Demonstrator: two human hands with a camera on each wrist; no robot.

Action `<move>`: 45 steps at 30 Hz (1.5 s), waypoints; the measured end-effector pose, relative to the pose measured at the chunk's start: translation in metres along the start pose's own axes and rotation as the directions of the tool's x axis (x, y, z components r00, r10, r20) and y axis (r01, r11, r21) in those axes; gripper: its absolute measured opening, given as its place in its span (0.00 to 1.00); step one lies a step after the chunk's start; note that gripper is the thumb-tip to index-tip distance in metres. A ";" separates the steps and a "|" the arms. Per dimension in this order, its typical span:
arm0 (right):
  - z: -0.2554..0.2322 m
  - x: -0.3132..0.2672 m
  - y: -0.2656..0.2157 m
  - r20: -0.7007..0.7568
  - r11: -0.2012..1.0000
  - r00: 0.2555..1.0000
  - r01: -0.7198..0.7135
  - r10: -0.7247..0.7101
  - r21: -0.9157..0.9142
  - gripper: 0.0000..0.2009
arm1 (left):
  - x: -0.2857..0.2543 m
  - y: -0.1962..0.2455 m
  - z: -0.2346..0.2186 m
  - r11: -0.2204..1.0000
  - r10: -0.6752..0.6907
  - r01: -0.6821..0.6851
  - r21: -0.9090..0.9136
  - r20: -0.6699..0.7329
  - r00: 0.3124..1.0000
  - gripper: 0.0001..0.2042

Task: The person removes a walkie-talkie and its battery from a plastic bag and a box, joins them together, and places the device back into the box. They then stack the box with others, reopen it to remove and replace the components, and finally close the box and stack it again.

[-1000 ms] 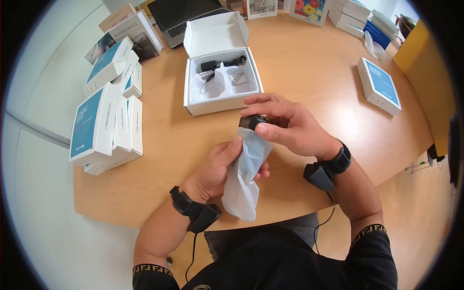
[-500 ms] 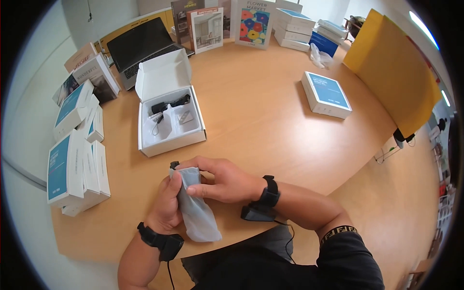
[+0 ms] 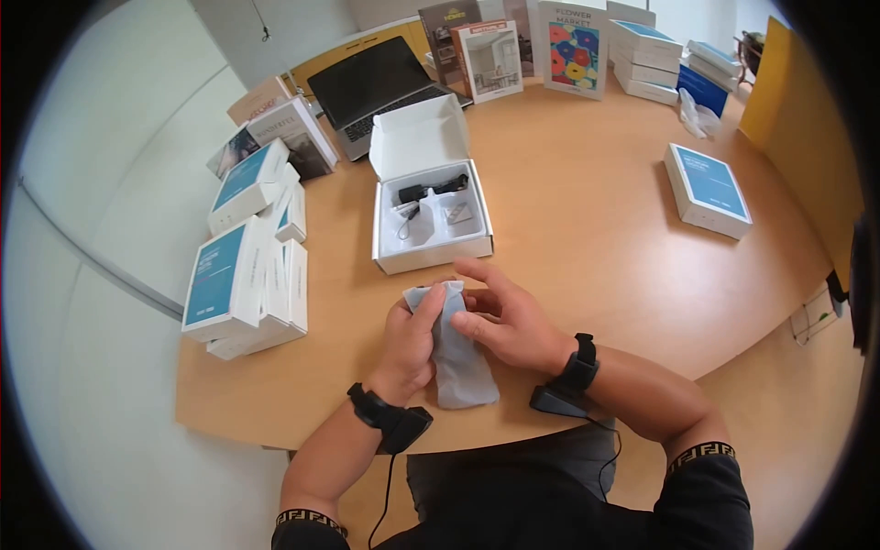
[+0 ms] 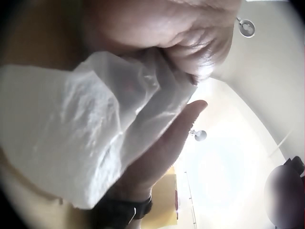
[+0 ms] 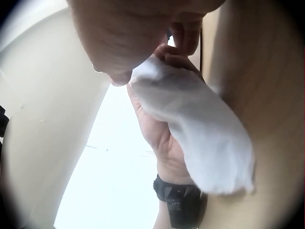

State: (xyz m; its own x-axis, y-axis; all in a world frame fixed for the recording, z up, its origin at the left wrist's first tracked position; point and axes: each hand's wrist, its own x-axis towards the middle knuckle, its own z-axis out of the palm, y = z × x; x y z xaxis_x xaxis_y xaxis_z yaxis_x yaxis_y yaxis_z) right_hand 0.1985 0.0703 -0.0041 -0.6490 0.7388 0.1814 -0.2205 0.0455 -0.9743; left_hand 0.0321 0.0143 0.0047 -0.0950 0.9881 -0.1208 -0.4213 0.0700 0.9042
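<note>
Stacked boxes, far left: white cartons with blue tops lean in a pile on the worktop, in front of some upright books.
Left forearm: angled up and inward from the near edge, a black strap with a camera round its wrist.
Left hand: the left hand grips the upper part of the pale pouch, thumb laid along its front, fingers mostly hidden behind it.
Open box: the white open box stands just beyond the hands, lid raised, with a black adapter and cable in its tray.
Pouch: between the two hands, its upper end at the left thumb, its wider lower end hanging loose toward the person.
Right hand: the right hand has thumb and index finger spread apart, the index reaching past the pouch's top, the thumb tip at its right side; whether the remaining fingers touch it cannot be told.
Right forearm: slants in from the right, strapped at the wrist with a second camera.
Closed box, far right: a blue-topped white box lies flat, well apart from both hands.
</note>
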 end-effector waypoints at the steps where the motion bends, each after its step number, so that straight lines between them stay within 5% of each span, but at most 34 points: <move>1: -0.001 0.000 0.001 0.008 1.000 1.000 0.008 -0.008 0.013 0.35 | 0.000 0.004 0.004 0.999 0.045 -0.044 0.026 -0.039 0.998 0.18; 3: -0.001 0.001 0.004 0.108 0.998 0.994 0.004 -0.010 0.055 0.46 | 0.002 0.009 0.007 0.992 0.113 -0.108 0.061 -0.086 0.990 0.15; 6: 0.001 0.002 0.016 0.152 0.996 0.984 0.091 -0.091 0.008 0.49 | 0.004 0.017 0.018 0.970 0.223 -0.215 0.115 -0.063 0.973 0.12; 19: -0.007 0.003 0.007 -0.014 0.973 0.974 0.228 -0.228 0.016 0.51 | 0.022 0.034 0.048 0.861 0.388 -0.352 0.367 -0.024 0.922 0.12; 22: -0.010 0.006 0.011 -0.013 0.981 0.981 0.195 -0.195 0.000 0.49 | 0.021 0.038 0.056 0.841 0.425 -0.394 0.371 -0.001 0.905 0.12; 25: -0.010 0.008 0.011 -0.066 0.922 0.926 0.361 -0.372 -0.140 0.41 | 0.021 0.039 0.058 0.833 0.436 -0.407 0.375 0.008 0.900 0.12; 30: -0.009 0.000 -0.002 -0.031 0.996 0.996 0.087 -0.087 0.015 0.22 | 0.019 0.034 0.044 0.818 0.433 -0.374 0.436 -0.038 0.901 0.12; 34: -0.011 0.005 0.001 -0.112 0.993 0.989 0.100 -0.092 0.060 0.19 | 0.011 0.013 0.036 0.827 0.496 -0.483 0.289 0.029 0.868 0.18; 35: -0.011 0.005 -0.001 -0.137 0.986 0.984 0.132 -0.117 0.105 0.18 | 0.008 0.007 0.032 0.830 0.495 -0.483 0.280 0.031 0.868 0.18; 37: -0.011 0.004 -0.003 -0.155 0.977 0.979 0.157 -0.134 0.143 0.18 | -0.002 -0.001 0.025 0.901 0.231 -0.259 0.349 0.122 0.965 0.23; 38: -0.010 0.004 -0.003 -0.162 0.973 0.981 0.134 -0.104 0.186 0.17 | -0.004 -0.002 0.022 0.903 0.236 -0.261 0.341 0.114 0.965 0.23; 41: -0.006 0.005 -0.005 -0.199 0.981 0.978 0.098 -0.064 0.169 0.15 | -0.007 -0.005 0.016 0.808 -0.040 -0.055 0.586 0.148 0.988 0.23; 45: -0.014 0.004 -0.004 -0.269 0.984 0.962 0.005 0.044 0.180 0.13 | -0.008 -0.006 0.012 0.716 0.010 -0.129 0.686 0.174 0.985 0.25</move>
State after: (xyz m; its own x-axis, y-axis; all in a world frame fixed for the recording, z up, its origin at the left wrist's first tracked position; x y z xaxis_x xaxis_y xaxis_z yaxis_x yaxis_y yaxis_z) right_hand 0.2069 0.0820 -0.0012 -0.4384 0.8937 0.0956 -0.3510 -0.0723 -0.9336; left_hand 0.0460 0.0077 0.0045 0.0593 0.9975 -0.0381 0.3290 0.0166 0.9442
